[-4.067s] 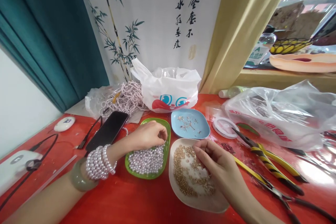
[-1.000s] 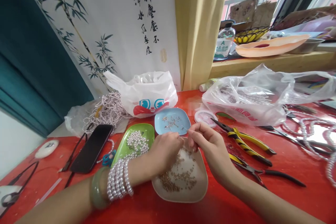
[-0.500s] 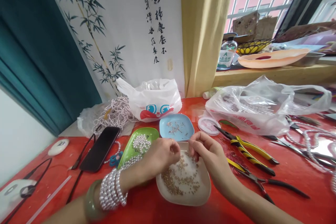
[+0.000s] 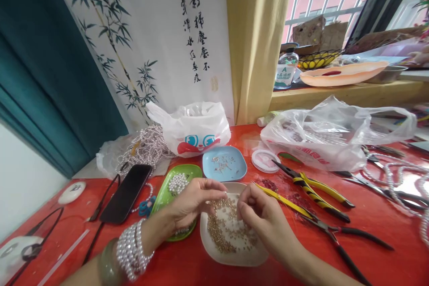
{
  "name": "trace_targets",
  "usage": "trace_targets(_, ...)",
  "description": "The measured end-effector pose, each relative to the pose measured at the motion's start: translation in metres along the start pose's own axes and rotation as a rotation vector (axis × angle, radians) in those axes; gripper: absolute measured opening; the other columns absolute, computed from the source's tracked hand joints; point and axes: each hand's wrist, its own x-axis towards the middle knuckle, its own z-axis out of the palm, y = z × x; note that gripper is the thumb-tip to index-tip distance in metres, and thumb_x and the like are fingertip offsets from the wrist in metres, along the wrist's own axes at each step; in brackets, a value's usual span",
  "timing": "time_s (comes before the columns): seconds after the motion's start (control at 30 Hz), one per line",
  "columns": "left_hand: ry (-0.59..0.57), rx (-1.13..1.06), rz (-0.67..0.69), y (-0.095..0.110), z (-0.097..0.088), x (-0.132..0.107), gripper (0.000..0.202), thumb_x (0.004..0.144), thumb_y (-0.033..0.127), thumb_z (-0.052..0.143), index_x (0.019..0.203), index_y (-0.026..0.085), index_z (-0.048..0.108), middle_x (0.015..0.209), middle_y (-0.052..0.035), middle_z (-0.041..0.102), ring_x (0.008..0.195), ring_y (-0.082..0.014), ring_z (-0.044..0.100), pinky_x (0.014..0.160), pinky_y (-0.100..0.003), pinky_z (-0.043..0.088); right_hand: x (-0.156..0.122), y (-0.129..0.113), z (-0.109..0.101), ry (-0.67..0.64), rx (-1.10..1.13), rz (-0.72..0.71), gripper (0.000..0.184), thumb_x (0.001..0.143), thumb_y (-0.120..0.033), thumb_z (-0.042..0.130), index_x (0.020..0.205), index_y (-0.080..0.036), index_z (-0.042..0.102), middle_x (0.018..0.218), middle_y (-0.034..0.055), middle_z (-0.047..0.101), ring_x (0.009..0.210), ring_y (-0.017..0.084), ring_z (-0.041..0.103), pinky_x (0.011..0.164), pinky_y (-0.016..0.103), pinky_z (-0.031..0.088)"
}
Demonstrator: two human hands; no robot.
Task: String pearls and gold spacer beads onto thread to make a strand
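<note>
My left hand (image 4: 196,201) hovers at the left rim of a cream dish (image 4: 231,259), fingers apart and nothing visible between them. Gold beads (image 4: 217,234) lie scattered in that dish. Over its right side, my right hand (image 4: 261,210) is closed in a pinch; whatever the fingertips hold is too small to make out. Partly behind my left hand is a green tray (image 4: 164,196) of pearl beads (image 4: 177,183). A blue dish (image 4: 224,163) with small metal pieces sits just beyond. Coiled pearl strands (image 4: 132,250) and a bangle (image 4: 112,261) are on my left wrist.
To the right lie yellow-black pliers (image 4: 311,192), a second pair of pliers (image 4: 330,230) and scissors (image 4: 385,192). A phone (image 4: 127,192) and cable are at left. Plastic bags (image 4: 201,129) and pearl strands (image 4: 147,147) line the back of the red table (image 4: 181,263).
My left hand has moved left and slightly down, and its fingers have spread. My right hand has shifted slightly down, still pinched, uncovering more of the yellow handle beside it. The view has shifted slightly.
</note>
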Motion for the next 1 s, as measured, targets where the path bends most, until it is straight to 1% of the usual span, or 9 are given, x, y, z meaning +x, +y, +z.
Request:
trace_targets(0.23,-0.006,0.007,0.003,0.0024,0.0019,-0.0007,0.024,0.055,0.023,0.075,0.072,0.01,0.063,0.065,-0.0001,0.053,0.052,-0.0062,0.048,0.042,-0.016,0.039,0.0024,0.0008,0.0005,0.005,-0.031,0.011,0.01,0.068,-0.018,0.04,0.059,-0.02,0.037,0.049,-0.0057,0.04,0.044,0.008,0.038,0.042,0.019,0.031)
trace_targets(0.37,-0.026,-0.002,-0.004,0.0033,0.0023,-0.0026,0.024,0.056,0.023,0.074,0.073,0.011,0.062,0.07,-0.0033,0.059,0.056,-0.0081,0.051,0.041,-0.015,0.04,0.0018,0.0026,0.0007,-0.014,-0.033,0.01,0.01,0.068,-0.016,0.039,0.059,-0.02,0.037,0.05,-0.0052,0.041,0.044,0.008,0.038,0.042,0.019,0.031)
trace_targets(0.47,-0.017,0.003,-0.005,0.0028,0.0029,-0.0029,0.023,0.057,0.022,0.074,0.073,0.01,0.062,0.071,-0.0053,0.061,0.059,-0.0092,0.053,0.042,-0.015,0.04,0.0017,0.0031,0.0008,-0.019,-0.055,0.003,0.01,0.068,-0.017,0.04,0.059,-0.02,0.037,0.05,-0.0053,0.041,0.045,0.009,0.039,0.043,0.02,0.031)
trace_targets(0.57,0.018,0.005,-0.011,0.0023,0.0042,-0.002,0.024,0.055,0.021,0.075,0.071,0.009,0.063,0.068,-0.004,0.059,0.056,-0.0082,0.052,0.042,-0.016,0.041,0.0025,0.0023,0.0009,-0.019,-0.067,-0.001,0.009,0.069,-0.018,0.039,0.061,-0.02,0.037,0.05,-0.005,0.041,0.045,0.009,0.039,0.043,0.021,0.031)
trace_targets(0.7,0.055,0.0,-0.013,0.0021,0.0061,-0.0014,0.024,0.052,0.021,0.077,0.066,0.009,0.062,0.064,-0.0014,0.056,0.052,-0.0067,0.05,0.043,-0.016,0.04,0.0025,0.0006,0.0013,-0.026,-0.052,-0.019,0.009,0.068,-0.017,0.038,0.06,-0.021,0.035,0.049,-0.0062,0.037,0.044,0.008,0.036,0.042,0.02,0.029)
trace_targets(1.0,0.04,-0.009,-0.003,-0.0011,0.0029,-0.0003,0.021,0.053,0.019,0.076,0.066,0.009,0.062,0.062,-0.0012,0.057,0.051,-0.0067,0.05,0.042,-0.016,0.042,0.001,-0.0001,0.0009,-0.015,-0.096,-0.024,0.011,0.066,-0.013,0.038,0.059,-0.02,0.035,0.049,-0.0061,0.038,0.045,0.008,0.036,0.043,0.019,0.028)
